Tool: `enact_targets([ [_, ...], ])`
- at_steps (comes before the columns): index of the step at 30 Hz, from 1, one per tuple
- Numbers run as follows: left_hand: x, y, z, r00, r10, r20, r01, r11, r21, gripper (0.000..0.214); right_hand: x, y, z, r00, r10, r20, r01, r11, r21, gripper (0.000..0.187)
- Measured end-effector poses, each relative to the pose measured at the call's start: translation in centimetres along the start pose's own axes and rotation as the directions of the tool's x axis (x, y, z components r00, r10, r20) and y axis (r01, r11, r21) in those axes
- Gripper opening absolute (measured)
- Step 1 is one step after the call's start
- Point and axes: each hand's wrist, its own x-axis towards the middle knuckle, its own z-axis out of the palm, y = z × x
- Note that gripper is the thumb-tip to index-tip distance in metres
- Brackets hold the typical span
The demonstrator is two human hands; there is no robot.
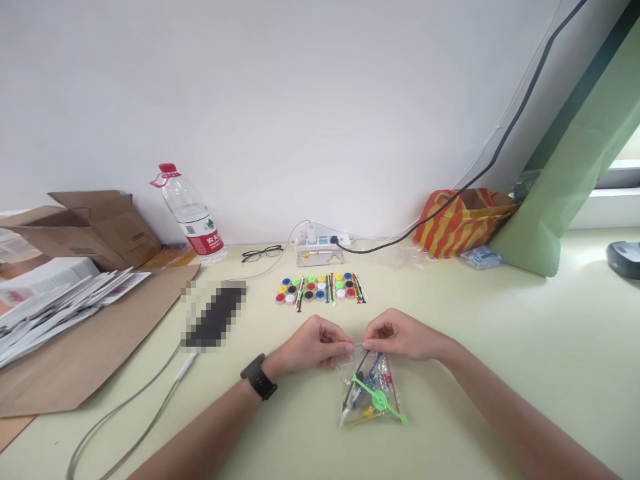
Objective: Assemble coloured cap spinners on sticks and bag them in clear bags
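Note:
Both hands meet at the top edge of a clear plastic bag (361, 393) near the middle of the table. My left hand (320, 343) pinches the bag's upper left edge between thumb and fingers. On the other side, my right hand (400, 335) pinches the same edge close by. Inside the bag lie thin plastic pieces in several colours, with a bright green piece (380, 400) with a round centre on top. Beyond the hands, rows of small coloured discs (311, 287) alternate with bundles of thin coloured sticks (329, 289).
At left are a cardboard box (100, 230), flat cardboard (100, 353) with papers, a tilted bottle (195, 220) and a pixelated dark object (217, 317) with a cable. Eyeglasses (263, 253), a power strip (323, 239) and a striped bag (460, 223) line the wall.

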Motion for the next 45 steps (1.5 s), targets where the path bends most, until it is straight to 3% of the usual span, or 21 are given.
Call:
enact_targets([
  [4, -0.1, 0.3, 0.3, 0.999, -0.014, 0.04, 0.014, 1.0, 0.0, 0.039, -0.2, 0.0, 0.1, 0.996, 0.053, 0.071, -0.051, 0.998, -0.031, 0.03],
  [12, -0.3, 0.6, 0.4, 0.998, 0.04, 0.043, -0.041, 0.999, 0.035, 0.04, 0.1, 0.1, 0.2, 0.999, -0.015, 0.032, 0.014, 0.999, 0.032, 0.033],
  [17, 0.1, 0.3, 0.7, 0.998, 0.057, 0.033, -0.059, 0.998, 0.037, 0.041, -0.3, 0.0, -0.6, 1.0, 0.008, 0.025, -0.005, 0.996, -0.089, 0.032],
  [21, 0.3, 0.0, 0.4, 0.992, 0.048, -0.12, -0.05, 0.999, -0.009, 0.045, -1.1, 0.6, -2.2, 0.996, 0.046, -0.071, -0.064, 0.958, -0.281, 0.023],
  [25, 0.4, 0.0, 0.0, 0.988, 0.057, -0.14, -0.067, 0.996, -0.064, 0.044, -2.8, 2.6, -6.1, 0.951, 0.118, -0.288, -0.237, 0.873, -0.426, 0.022],
  [27, 0.3, 0.1, 0.0, 0.989, 0.053, -0.137, -0.063, 0.996, -0.065, 0.044, -3.9, 3.7, -8.4, 0.892, 0.125, -0.435, -0.354, 0.791, -0.499, 0.021],
  [29, 0.3, 0.2, 0.1, 0.989, 0.056, -0.137, -0.066, 0.996, -0.065, 0.044, -5.2, 4.4, -10.2, 0.803, 0.139, -0.579, -0.493, 0.701, -0.515, 0.018],
  [30, 0.3, 0.3, 0.2, 0.989, 0.058, -0.138, -0.068, 0.995, -0.067, 0.044, -5.9, 4.5, -10.9, 0.732, 0.133, -0.668, -0.578, 0.642, -0.505, 0.017],
  [32, 0.3, 0.4, 0.3, 0.989, 0.054, -0.14, -0.065, 0.995, -0.071, 0.043, -7.2, 4.4, -11.8, 0.539, 0.074, -0.839, -0.737, 0.525, -0.426, 0.014],
  [35, 0.3, 0.5, 0.3, 0.989, 0.047, -0.141, -0.059, 0.995, -0.081, 0.043, -8.8, 3.2, -12.4, 0.327, -0.07, -0.942, -0.831, 0.453, -0.322, 0.014],
  [36, 0.3, 0.5, 0.3, 0.989, 0.047, -0.139, -0.059, 0.995, -0.083, 0.042, -9.1, 2.8, -12.5, 0.283, -0.126, -0.951, -0.838, 0.45, -0.31, 0.015],
  [38, 0.3, 0.4, 0.3, 0.99, 0.049, -0.133, -0.061, 0.995, -0.084, 0.042, -9.2, 2.2, -12.4, 0.241, -0.239, -0.941, -0.836, 0.441, -0.326, 0.015],
  [40, 0.3, 0.4, 0.2, 0.99, 0.051, -0.128, -0.062, 0.994, -0.084, 0.042, -8.6, 1.9, -12.0, 0.262, -0.289, -0.921, -0.839, 0.403, -0.365, 0.015],
  [41, 0.3, 0.4, 0.2, 0.99, 0.053, -0.127, -0.064, 0.994, -0.085, 0.042, -8.0, 2.0, -11.6, 0.297, -0.273, -0.915, -0.844, 0.374, -0.385, 0.014],
  [45, 0.3, 0.4, 0.1, 0.991, 0.057, -0.124, -0.067, 0.994, -0.081, 0.042, -5.2, 3.1, -10.0, 0.47, 0.016, -0.883, -0.852, 0.268, -0.449, 0.006],
])
